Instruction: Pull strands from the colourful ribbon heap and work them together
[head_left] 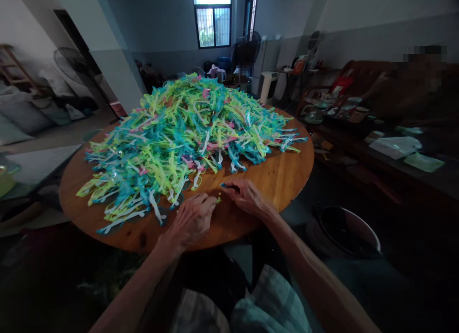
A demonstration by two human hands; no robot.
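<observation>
A big heap of thin plastic strips (201,118) in yellow-green, blue, pink and white covers much of the round wooden table (283,180). At the near edge of the heap, my left hand (193,216) rests low over the wood with its fingers curled together. A small yellow-green piece (218,199) shows at its fingertips. To its right, my right hand (247,194) is closed in a pinch, and a small blue tip (223,185) sticks out from the fingers. The rest of what each hand holds is hidden by the fingers.
A bucket (349,232) stands on the floor to the right of the table. Beyond it is a dark low table with jars and a plastic bag (394,145). A person sits at the far right. Sacks (32,113) lie at the left; a standing fan (247,48) is behind.
</observation>
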